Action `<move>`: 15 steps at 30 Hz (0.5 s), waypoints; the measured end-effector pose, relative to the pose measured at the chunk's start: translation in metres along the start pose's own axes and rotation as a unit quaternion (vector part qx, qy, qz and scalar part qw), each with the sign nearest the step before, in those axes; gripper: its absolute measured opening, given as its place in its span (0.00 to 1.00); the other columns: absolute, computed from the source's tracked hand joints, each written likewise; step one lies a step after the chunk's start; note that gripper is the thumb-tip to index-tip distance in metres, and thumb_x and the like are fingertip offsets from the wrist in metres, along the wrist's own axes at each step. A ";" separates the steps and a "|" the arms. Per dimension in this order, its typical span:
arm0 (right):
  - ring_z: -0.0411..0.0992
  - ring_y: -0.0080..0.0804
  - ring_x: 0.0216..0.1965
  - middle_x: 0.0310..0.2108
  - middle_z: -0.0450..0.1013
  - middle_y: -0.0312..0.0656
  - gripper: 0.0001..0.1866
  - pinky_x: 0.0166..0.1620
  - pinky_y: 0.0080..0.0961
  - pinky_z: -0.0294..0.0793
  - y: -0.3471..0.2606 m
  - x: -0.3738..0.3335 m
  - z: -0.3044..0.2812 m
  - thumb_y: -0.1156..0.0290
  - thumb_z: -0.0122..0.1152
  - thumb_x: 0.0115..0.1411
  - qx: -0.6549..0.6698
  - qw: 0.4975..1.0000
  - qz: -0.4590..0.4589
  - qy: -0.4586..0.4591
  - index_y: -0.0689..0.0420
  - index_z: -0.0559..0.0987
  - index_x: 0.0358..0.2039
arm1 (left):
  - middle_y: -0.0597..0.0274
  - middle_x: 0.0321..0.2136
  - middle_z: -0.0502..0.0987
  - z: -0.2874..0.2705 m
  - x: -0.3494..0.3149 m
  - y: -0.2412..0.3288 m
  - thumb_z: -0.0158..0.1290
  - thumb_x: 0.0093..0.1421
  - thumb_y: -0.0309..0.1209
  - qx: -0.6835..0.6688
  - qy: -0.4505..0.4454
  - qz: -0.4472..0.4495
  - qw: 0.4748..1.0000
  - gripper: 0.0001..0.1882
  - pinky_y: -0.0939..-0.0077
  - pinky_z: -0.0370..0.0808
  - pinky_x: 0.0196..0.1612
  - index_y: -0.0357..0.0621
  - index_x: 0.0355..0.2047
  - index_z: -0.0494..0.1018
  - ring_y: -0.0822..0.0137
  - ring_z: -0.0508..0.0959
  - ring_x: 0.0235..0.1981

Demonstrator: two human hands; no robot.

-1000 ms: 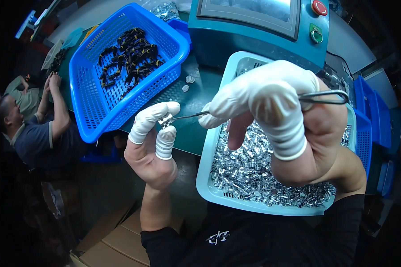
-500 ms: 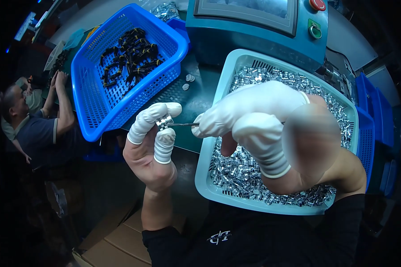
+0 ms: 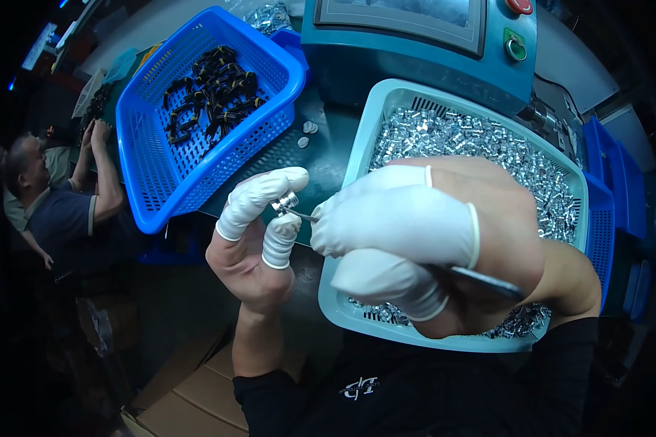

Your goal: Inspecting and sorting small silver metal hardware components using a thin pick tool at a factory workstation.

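My left hand [image 3: 251, 244], white finger cots on thumb and forefinger, pinches a small shiny grooved metal cylinder [image 3: 285, 203] between the tips. My right hand [image 3: 444, 233], also in white finger cots, is closed around a slim metal tool [image 3: 487, 282]. The thin tip of that tool reaches the cylinder's lower right side; whether it enters the part I cannot tell. The tool's flat back end sticks out below the right hand's knuckles. Below and behind that hand is a pale green basket [image 3: 340, 291] full of small shiny metal parts [image 3: 481, 138].
A blue perforated basket [image 3: 142, 182] at the left holds black pieces with yellow bands [image 3: 222, 91]. Several small silvery discs [image 3: 306, 135] lie on the green table. A teal machine [image 3: 415, 69] with screen and red button [image 3: 519, 6] stands behind. Another person [image 3: 65, 197] sits far left.
My right hand has turned and shifted left, now showing the tool's back end. The cylinder has tilted and moved slightly right with my left hand.
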State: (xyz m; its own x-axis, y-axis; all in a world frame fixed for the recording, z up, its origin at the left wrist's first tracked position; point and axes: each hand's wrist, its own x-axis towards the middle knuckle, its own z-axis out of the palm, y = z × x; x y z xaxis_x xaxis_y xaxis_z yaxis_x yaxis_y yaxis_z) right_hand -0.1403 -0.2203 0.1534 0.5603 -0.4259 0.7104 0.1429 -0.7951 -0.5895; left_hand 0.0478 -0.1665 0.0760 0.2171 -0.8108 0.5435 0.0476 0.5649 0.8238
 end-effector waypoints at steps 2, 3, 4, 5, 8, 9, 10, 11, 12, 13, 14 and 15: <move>0.76 0.41 0.29 0.31 0.76 0.46 0.11 0.30 0.28 0.77 0.000 0.004 0.000 0.75 0.61 0.52 -0.011 1.000 -0.006 -0.021 0.63 0.78 0.36 | 0.45 0.38 0.77 -0.004 0.006 -0.006 0.57 0.55 0.25 0.073 -0.034 0.061 0.995 0.14 0.67 0.70 0.49 0.32 0.41 0.73 0.58 0.76 0.43; 0.76 0.41 0.28 0.31 0.76 0.46 0.09 0.29 0.29 0.76 -0.001 0.005 0.003 0.75 0.61 0.53 -0.008 1.000 -0.003 -0.004 0.63 0.78 0.36 | 0.46 0.38 0.77 -0.004 0.006 -0.007 0.57 0.55 0.25 0.077 -0.036 0.069 0.994 0.14 0.67 0.70 0.49 0.32 0.41 0.73 0.58 0.76 0.43; 0.76 0.41 0.27 0.30 0.76 0.47 0.08 0.28 0.29 0.76 0.000 0.005 0.005 0.76 0.61 0.53 -0.006 1.000 0.000 0.013 0.63 0.78 0.35 | 0.46 0.38 0.77 -0.004 0.006 -0.006 0.57 0.55 0.25 0.081 -0.038 0.077 0.993 0.14 0.66 0.70 0.49 0.32 0.41 0.73 0.58 0.76 0.43; 0.75 0.41 0.25 0.29 0.76 0.48 0.07 0.27 0.27 0.75 0.004 0.006 0.004 0.79 0.60 0.53 -0.031 0.999 -0.032 -0.002 0.65 0.78 0.34 | 0.46 0.38 0.77 -0.002 0.005 -0.004 0.57 0.55 0.25 0.082 -0.037 0.076 0.993 0.14 0.66 0.70 0.49 0.32 0.41 0.73 0.58 0.76 0.43; 0.75 0.36 0.23 0.29 0.76 0.48 0.07 0.26 0.24 0.74 0.012 0.009 0.011 0.80 0.58 0.54 -0.025 0.997 -0.048 0.058 0.67 0.78 0.34 | 0.46 0.37 0.78 0.004 0.003 0.003 0.56 0.56 0.25 0.068 0.005 0.058 0.996 0.13 0.68 0.71 0.47 0.32 0.41 0.73 0.58 0.76 0.42; 0.75 0.30 0.23 0.29 0.76 0.48 0.07 0.25 0.22 0.74 0.011 0.007 0.013 0.79 0.56 0.57 0.032 0.997 0.004 0.067 0.69 0.77 0.35 | 0.47 0.37 0.78 0.003 0.003 0.002 0.56 0.56 0.25 0.068 0.004 0.059 0.996 0.13 0.68 0.72 0.46 0.32 0.41 0.73 0.58 0.76 0.42; 0.75 0.30 0.23 0.29 0.76 0.48 0.07 0.25 0.22 0.74 0.010 0.008 0.014 0.79 0.56 0.57 0.032 0.997 0.004 0.067 0.69 0.77 0.35 | 0.47 0.36 0.78 0.002 0.003 0.001 0.56 0.57 0.26 0.067 0.003 0.060 0.996 0.13 0.69 0.72 0.45 0.32 0.41 0.73 0.58 0.76 0.42; 0.75 0.29 0.23 0.30 0.76 0.48 0.07 0.24 0.20 0.74 0.009 0.009 0.014 0.78 0.55 0.59 0.073 0.993 0.044 0.078 0.69 0.77 0.35 | 0.47 0.36 0.78 0.002 0.005 -0.001 0.56 0.57 0.26 0.081 -0.005 0.074 0.994 0.12 0.72 0.73 0.41 0.32 0.40 0.73 0.59 0.76 0.41; 0.75 0.28 0.23 0.30 0.76 0.48 0.09 0.23 0.19 0.74 0.008 0.010 0.015 0.77 0.53 0.61 0.114 0.986 0.083 0.088 0.70 0.77 0.35 | 0.47 0.36 0.78 0.002 0.005 0.000 0.56 0.57 0.26 0.080 -0.007 0.073 0.994 0.12 0.72 0.73 0.41 0.32 0.40 0.73 0.59 0.76 0.41; 0.75 0.29 0.23 0.29 0.75 0.49 0.12 0.21 0.19 0.75 0.008 0.009 0.024 0.74 0.49 0.64 0.255 0.944 0.136 0.160 0.70 0.77 0.32 | 0.47 0.36 0.78 0.001 0.006 0.001 0.56 0.57 0.25 0.101 -0.014 0.069 0.992 0.12 0.73 0.73 0.40 0.32 0.40 0.73 0.60 0.76 0.39; 0.75 0.29 0.23 0.29 0.75 0.49 0.12 0.21 0.19 0.75 0.010 0.010 0.023 0.74 0.49 0.64 0.256 0.944 0.137 0.160 0.70 0.77 0.32 | 0.48 0.35 0.78 0.000 0.005 0.002 0.56 0.56 0.25 0.125 -0.018 0.065 0.990 0.12 0.74 0.73 0.39 0.32 0.40 0.73 0.62 0.76 0.38; 0.75 0.30 0.23 0.28 0.75 0.49 0.13 0.20 0.19 0.74 0.012 0.012 0.019 0.73 0.48 0.64 0.228 0.950 0.160 0.138 0.70 0.77 0.31 | 0.48 0.35 0.77 0.000 0.008 -0.001 0.56 0.56 0.24 0.112 -0.031 0.099 0.988 0.11 0.77 0.72 0.37 0.32 0.39 0.73 0.64 0.75 0.36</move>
State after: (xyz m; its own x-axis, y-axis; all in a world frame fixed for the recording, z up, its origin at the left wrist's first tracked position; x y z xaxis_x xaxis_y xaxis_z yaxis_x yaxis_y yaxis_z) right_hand -0.1165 -0.2270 0.1477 0.4089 -0.7615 0.5029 0.3754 -0.3619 -0.8533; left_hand 0.0490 -0.1736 0.0797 0.1400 -0.6999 0.7004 -0.2085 0.6706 0.7119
